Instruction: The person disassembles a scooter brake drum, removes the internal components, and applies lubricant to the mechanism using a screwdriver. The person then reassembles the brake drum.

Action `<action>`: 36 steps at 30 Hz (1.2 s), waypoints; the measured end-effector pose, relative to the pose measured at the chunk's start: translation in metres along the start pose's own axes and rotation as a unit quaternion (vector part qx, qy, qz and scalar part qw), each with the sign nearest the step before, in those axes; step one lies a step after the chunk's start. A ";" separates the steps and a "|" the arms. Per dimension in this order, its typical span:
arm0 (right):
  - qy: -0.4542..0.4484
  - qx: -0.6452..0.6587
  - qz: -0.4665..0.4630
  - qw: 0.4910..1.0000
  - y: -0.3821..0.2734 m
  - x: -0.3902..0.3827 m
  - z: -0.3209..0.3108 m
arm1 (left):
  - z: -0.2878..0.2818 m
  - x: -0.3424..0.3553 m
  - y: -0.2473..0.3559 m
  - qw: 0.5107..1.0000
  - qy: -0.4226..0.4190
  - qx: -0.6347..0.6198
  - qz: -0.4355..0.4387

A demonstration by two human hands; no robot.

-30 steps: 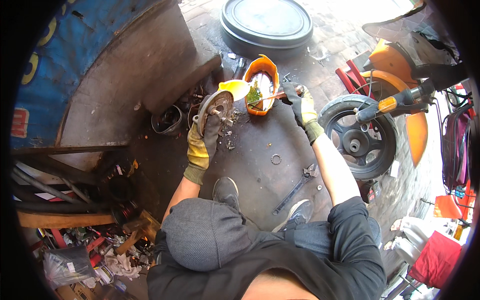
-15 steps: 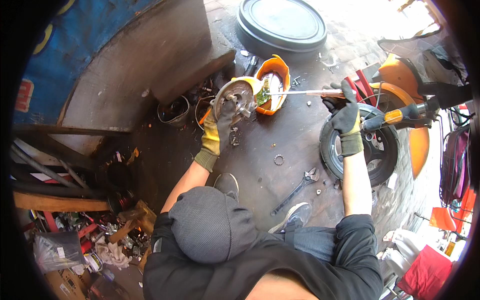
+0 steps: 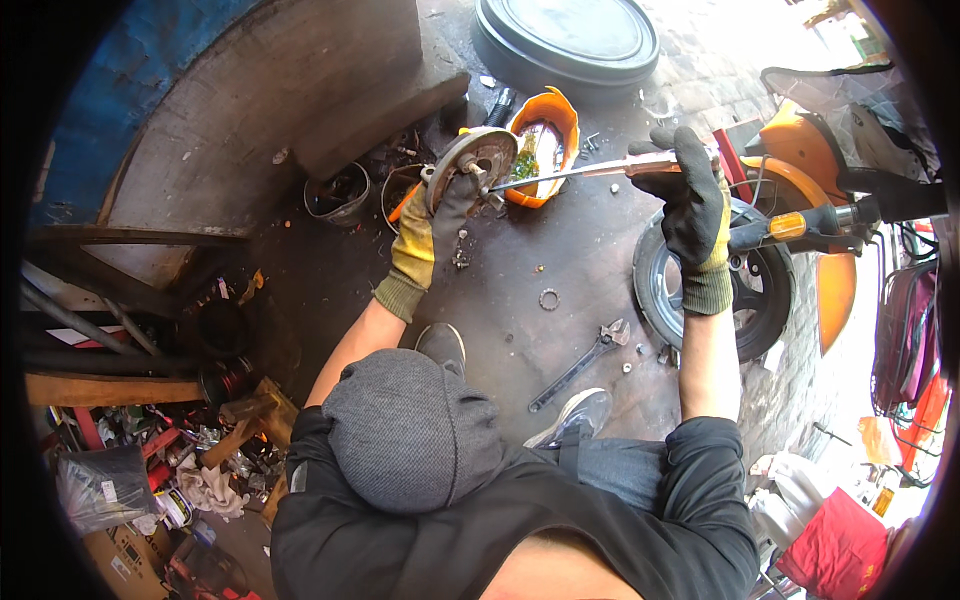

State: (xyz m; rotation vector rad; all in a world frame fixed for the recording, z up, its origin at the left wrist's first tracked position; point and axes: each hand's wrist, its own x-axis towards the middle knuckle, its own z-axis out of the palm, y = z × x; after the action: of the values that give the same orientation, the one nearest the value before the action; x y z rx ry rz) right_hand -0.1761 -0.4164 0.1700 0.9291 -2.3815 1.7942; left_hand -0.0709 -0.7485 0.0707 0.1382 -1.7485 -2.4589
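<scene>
My left hand (image 3: 422, 240), in a yellow and dark glove, grips a round grey metal brake plate (image 3: 468, 160) by its lower edge, with fittings on its face turned toward the right. A long screwdriver (image 3: 570, 178) lies nearly level in my right hand (image 3: 697, 205), gloved the same way, its handle between thumb and fingers. The blade's tip reaches the fittings near the plate's lower right; whether it touches them I cannot tell. Just behind the blade stands a cut-open orange container (image 3: 562, 112) with dark liquid and something green inside.
An adjustable wrench (image 3: 580, 368) and a small metal ring (image 3: 549, 299) lie on the dark floor. At right are a wheel with tyre (image 3: 655, 290) and orange vehicle parts (image 3: 836, 300). Small buckets (image 3: 340, 213) stand left of the plate; a large black round lid (image 3: 565, 40) lies beyond.
The screwdriver's tip has come left, from beside the orange container to the brake plate. The plate has risen slightly and turned. My right hand has shifted a little left and its fingers have spread.
</scene>
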 end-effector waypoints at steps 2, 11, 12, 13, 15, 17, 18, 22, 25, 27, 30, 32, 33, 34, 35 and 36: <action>-0.003 -0.011 0.005 1.000 0.000 0.000 0.001 | -0.001 0.001 -0.001 1.000 -0.006 -0.005 -0.002; -0.007 -0.004 0.010 1.000 -0.008 0.001 0.004 | -0.005 0.004 -0.009 1.000 -0.019 -0.004 -0.001; -0.004 -0.003 0.016 1.000 -0.009 0.001 0.005 | -0.005 0.003 -0.010 1.000 -0.021 -0.005 0.001; -0.006 -0.005 0.018 1.000 -0.010 0.001 0.005 | -0.006 0.003 -0.011 1.000 -0.022 -0.006 -0.002; -0.005 -0.009 0.017 1.000 -0.011 0.002 0.007 | -0.006 0.002 -0.012 1.000 -0.023 -0.001 0.005; -0.001 -0.018 0.007 1.000 -0.011 0.002 0.007 | -0.005 0.001 -0.012 1.000 -0.022 -0.001 0.006; -0.002 -0.008 0.007 1.000 -0.011 0.002 0.007 | -0.005 0.001 -0.012 1.000 -0.020 -0.003 0.006; -0.004 0.004 0.018 1.000 -0.010 0.003 0.005 | -0.005 0.000 -0.009 1.000 -0.016 0.017 0.001; 0.005 0.017 0.003 1.000 -0.010 0.003 0.005 | -0.005 -0.003 -0.007 0.999 -0.003 0.047 0.007; 0.016 0.029 0.001 0.999 -0.009 0.003 0.003 | -0.005 -0.004 -0.004 0.996 0.006 0.092 0.024; 0.041 0.037 0.020 0.998 -0.003 0.003 -0.005 | -0.003 -0.005 0.002 0.995 0.014 0.099 0.029; 0.084 0.099 0.062 0.990 0.007 0.004 -0.014 | -0.001 -0.006 0.008 0.994 0.030 0.101 0.033; 0.087 0.116 0.058 0.988 0.014 0.005 -0.018 | 0.001 -0.008 0.010 0.992 0.044 0.110 0.037; 0.132 0.197 0.139 0.961 0.024 0.008 -0.020 | 0.002 -0.009 0.013 0.992 0.051 0.112 0.042; 0.135 0.105 0.135 0.976 0.035 0.011 -0.023 | 0.003 -0.011 0.016 0.991 0.059 0.113 0.047; 0.129 0.023 0.118 0.984 0.047 0.013 -0.021 | 0.003 -0.010 0.018 0.991 0.061 0.105 0.053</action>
State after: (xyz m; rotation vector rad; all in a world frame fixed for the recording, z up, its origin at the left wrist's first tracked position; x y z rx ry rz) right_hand -0.2157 -0.3957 0.1409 0.3965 -2.3735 1.9158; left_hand -0.0603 -0.7496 0.0889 0.2050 -1.9037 -2.1419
